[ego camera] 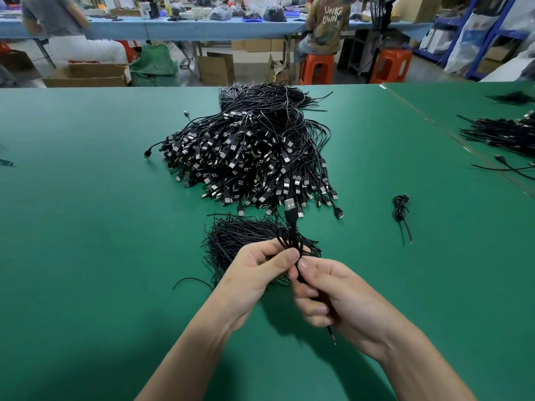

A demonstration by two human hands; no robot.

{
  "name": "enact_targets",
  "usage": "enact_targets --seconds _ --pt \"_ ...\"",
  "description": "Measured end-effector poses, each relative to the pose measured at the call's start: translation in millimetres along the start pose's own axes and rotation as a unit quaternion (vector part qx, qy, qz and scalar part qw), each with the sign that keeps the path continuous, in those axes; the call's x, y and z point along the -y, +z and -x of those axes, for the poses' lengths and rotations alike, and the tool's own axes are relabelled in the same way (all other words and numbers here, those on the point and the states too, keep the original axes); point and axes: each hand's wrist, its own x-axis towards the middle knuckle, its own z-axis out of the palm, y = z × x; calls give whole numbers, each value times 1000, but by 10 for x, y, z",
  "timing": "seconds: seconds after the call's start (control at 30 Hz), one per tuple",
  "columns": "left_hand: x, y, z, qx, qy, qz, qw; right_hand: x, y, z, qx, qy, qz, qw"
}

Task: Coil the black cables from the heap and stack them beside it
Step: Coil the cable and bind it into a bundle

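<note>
A big heap of black USB cables (249,157) lies on the green table (86,198). In front of it sits a smaller pile of thin black ties (240,241). Above that pile my left hand (257,270) pinches a small coil of black cable (289,235) whose USB plug sticks up. My right hand (327,299) grips the same cable just below, fingers curled round it, and the cable's bare end pokes out under the palm. One coiled cable (401,209) lies alone on the table to the right of the heap.
More black cables (503,134) are piled on the adjoining green table at the right. Beyond the far edge two people sit at a blue bench, with orange stools (390,66) and cardboard boxes (86,75) on the floor.
</note>
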Motion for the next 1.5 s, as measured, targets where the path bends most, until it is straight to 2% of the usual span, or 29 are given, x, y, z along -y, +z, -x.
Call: enact_targets --seconds 0.13,0.27,0.4,0.47,0.53,0.67,0.8,0.83,0.9,0.93,1.0,1.07,1.13,1.17,1.2,1.27,1.37,1.5 --pt "13 19 24 -8 17 -61 998 6 25 -13 -26 0 27 999" --pt "24 79 35 -30 32 -86 995 -19 67 -28 -54 -34 75 995" --pt "-6 134 47 -25 34 -81 996 -56 54 -28 -149 -100 194 964" --pt "-26 142 49 -50 39 -107 992 -81 15 -24 -241 -177 281 912" --pt "-44 152 56 -60 31 -122 990 -105 -43 -9 -285 -255 372 846" --pt "-34 158 84 -39 -5 -119 992 -46 -120 -6 -222 -391 516 729" --pt "-14 161 102 -2 -15 -132 991 50 -198 -42 -160 -430 589 665" --pt "-16 170 102 -1 -17 -132 991 65 -201 -46 -155 -425 595 664" --pt "-22 175 116 0 -7 -114 993 79 -173 -49 -175 -404 576 689" --pt "-36 192 122 -5 2 -104 995 67 -141 -56 -202 -385 547 716" --pt "-12 224 110 -50 23 -101 993 24 -77 -95 -263 -330 424 801" --pt "36 243 93 -134 64 -173 974 -18 -10 -151 -300 -275 271 873" --pt "83 260 87 -191 123 -282 932 -48 49 -186 -311 -229 158 909" --pt "96 267 95 -197 141 -306 921 -54 69 -199 -306 -212 107 922" --pt "102 272 110 -195 148 -311 919 -52 79 -206 -302 -200 65 930" --pt "75 266 141 -164 131 -272 939 -22 78 -197 -299 -189 23 935" --pt "-39 265 162 -119 110 -198 967 44 88 -158 -296 -193 32 935" --pt "-139 286 97 -139 121 -196 963 90 124 -101 -294 -205 63 931"
